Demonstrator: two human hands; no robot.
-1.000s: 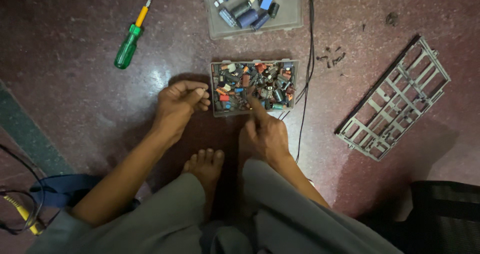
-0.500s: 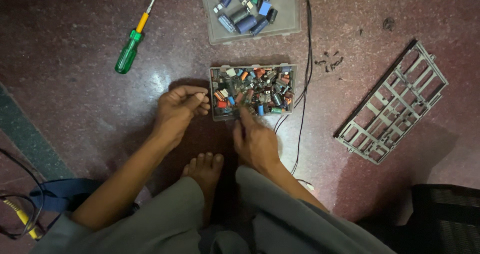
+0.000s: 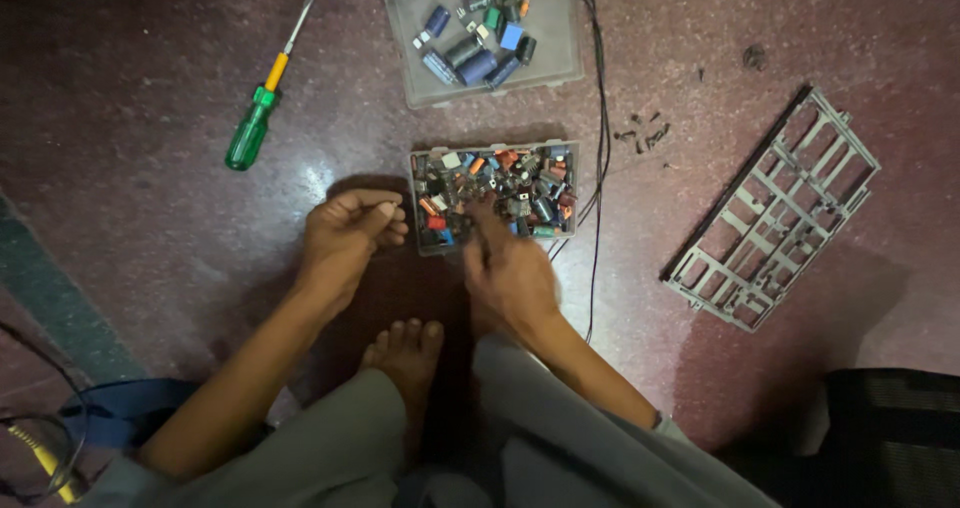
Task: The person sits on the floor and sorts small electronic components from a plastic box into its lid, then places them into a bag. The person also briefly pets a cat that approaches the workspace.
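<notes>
The right hand [image 3: 510, 273] pokes fingers into the small parts box [image 3: 495, 196]; the left hand [image 3: 345, 238] rests curled beside it, maybe pinching a bit; I cannot tell.

From my feed, the parts in the small tray [image 3: 494, 196] are too tiny to tell apart, and my right hand [image 3: 508, 273] covers its near edge, fingertips hidden among them. Whether my left hand [image 3: 345, 236] pinches anything I cannot tell. The upper tray [image 3: 480, 30] and the black cable [image 3: 598, 148] are cut off at the top edge.
</notes>
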